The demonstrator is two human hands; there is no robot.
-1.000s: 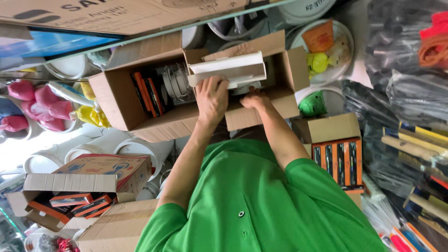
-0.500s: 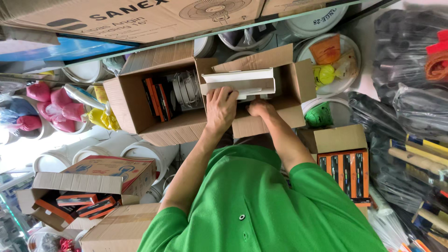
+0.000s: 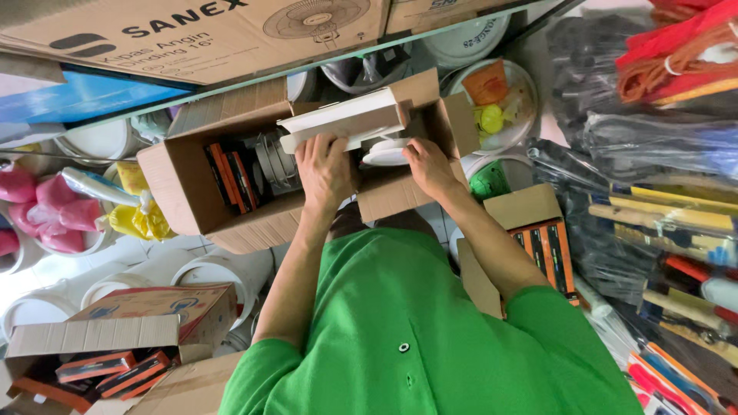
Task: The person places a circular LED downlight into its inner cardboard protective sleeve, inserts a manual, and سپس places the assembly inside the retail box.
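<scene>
Both hands (image 3: 327,170) (image 3: 428,165) on white box (image 3: 346,123) in carton (image 3: 192,184) w/ buckets (image 3: 207,273) round.

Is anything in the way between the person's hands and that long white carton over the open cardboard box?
Nothing visible does. The left hand grips the white carton directly, and the right hand touches a white disc just beneath it, both over the open cardboard box.
</scene>
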